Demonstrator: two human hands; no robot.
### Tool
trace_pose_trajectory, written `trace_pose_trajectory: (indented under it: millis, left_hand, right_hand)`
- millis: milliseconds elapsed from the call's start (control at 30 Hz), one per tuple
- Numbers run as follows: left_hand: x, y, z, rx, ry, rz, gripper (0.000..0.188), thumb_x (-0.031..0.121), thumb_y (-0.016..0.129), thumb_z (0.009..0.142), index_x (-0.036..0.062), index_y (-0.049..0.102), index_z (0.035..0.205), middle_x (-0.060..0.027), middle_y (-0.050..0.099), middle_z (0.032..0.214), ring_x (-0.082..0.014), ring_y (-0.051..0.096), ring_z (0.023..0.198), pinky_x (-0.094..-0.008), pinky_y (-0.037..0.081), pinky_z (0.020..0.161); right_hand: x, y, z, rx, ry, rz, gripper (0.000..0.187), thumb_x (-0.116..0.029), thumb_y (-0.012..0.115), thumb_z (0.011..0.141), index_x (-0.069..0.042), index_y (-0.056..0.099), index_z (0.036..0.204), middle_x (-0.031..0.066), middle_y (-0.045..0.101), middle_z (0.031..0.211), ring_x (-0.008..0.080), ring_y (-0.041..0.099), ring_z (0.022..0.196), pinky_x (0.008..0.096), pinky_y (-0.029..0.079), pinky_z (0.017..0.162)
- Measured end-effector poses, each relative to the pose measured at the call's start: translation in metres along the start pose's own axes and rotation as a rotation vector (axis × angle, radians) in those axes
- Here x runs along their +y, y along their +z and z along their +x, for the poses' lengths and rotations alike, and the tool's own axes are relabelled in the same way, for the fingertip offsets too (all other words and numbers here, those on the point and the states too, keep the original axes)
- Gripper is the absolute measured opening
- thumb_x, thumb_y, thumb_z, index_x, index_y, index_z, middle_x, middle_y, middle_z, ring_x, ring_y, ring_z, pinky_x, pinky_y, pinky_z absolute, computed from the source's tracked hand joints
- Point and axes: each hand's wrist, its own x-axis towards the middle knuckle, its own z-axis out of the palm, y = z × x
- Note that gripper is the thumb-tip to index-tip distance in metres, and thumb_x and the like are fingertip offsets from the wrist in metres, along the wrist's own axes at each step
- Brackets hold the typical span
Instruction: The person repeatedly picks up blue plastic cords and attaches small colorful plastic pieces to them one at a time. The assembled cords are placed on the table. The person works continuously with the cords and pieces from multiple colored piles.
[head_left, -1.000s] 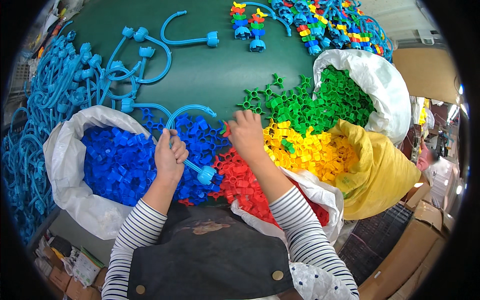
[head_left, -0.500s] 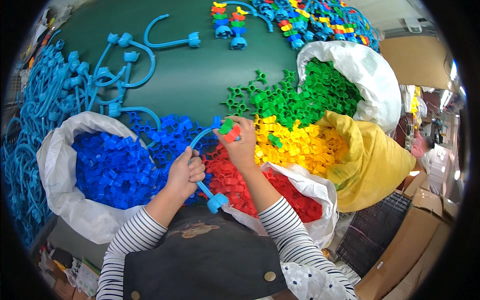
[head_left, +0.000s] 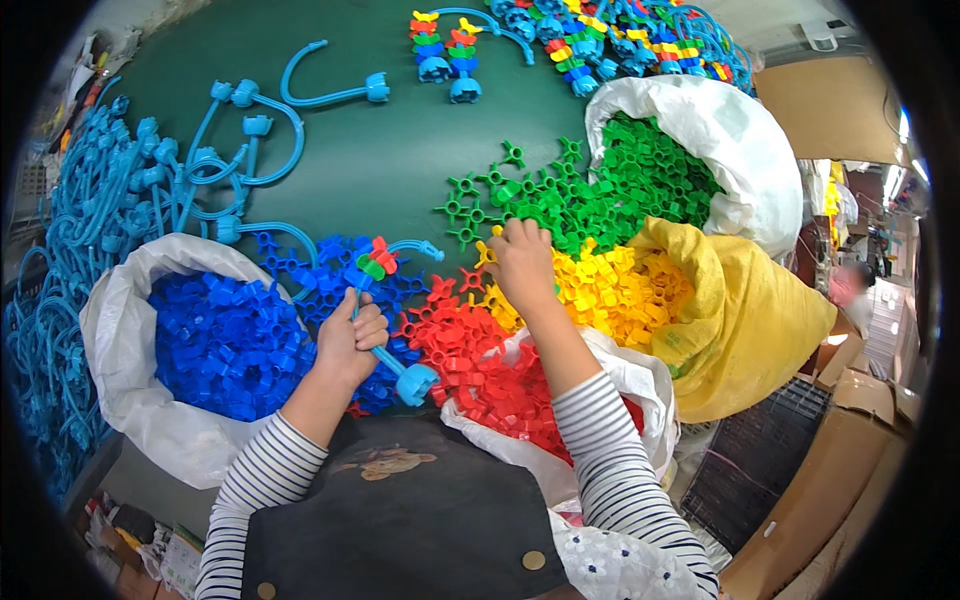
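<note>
Lower centre of the frame: one light-blue ribbed plastic stem [head_left: 383, 357] with a flower-shaped cup [head_left: 415, 384], gripped mid-length by the left hand [head_left: 352, 336], a closed fist, thumb pointing up-frame. Threaded beyond the fist: one green pronged plastic piece [head_left: 372, 267] and, outermost, one red pronged plastic piece [head_left: 384, 253]; any blue one is indistinguishable against the blue pieces behind.

Centre: the right hand [head_left: 525, 268], back upward, fingers part-curled at the left edge of a heap of yellow pronged plastic pieces [head_left: 625, 297]; whether it grips one cannot be told.

Top centre: two four-coloured stacked stems [head_left: 464, 66], apparently complete. By comparison, the held stem is judged part-filled, yellow outstanding.

Upper left: a tangle of bare light-blue stems [head_left: 95, 220], unfilled.
</note>
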Motion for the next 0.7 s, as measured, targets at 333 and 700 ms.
trace_pose_trajectory:
  millis: [333,700]
  left_hand:
    - [-0.012,0.041,-0.008,-0.082,0.049,0.172,0.030,0.035,0.046,0.104,0.0068,0.052,0.095,0.0027,0.032,0.061,-0.0077,0.030,0.050,-0.0217,0.025,0.041]
    - [0.108,0.109,0.084,0.019,0.655,0.637,0.084,0.043,0.061,0.096,-0.0081,0.019,0.147,-0.0353,0.032,0.145,-0.0448,0.037,0.137,-0.0499,0.033,0.114]
  right_hand:
    - [-0.073,-0.023,0.039,0.383,0.063,0.694,0.032,-0.016,0.082,0.072,-0.008,0.066,0.099,0.0073,0.059,0.084,0.0281,0.056,0.083,0.0391,0.042,0.077]
    - [-0.005,-0.058,0.225,0.281,0.152,1.117,0.038,-0.011,0.054,0.099,0.003,0.054,0.135,0.0106,0.072,0.096,0.0101,0.062,0.059,0.0266,0.050,0.054]
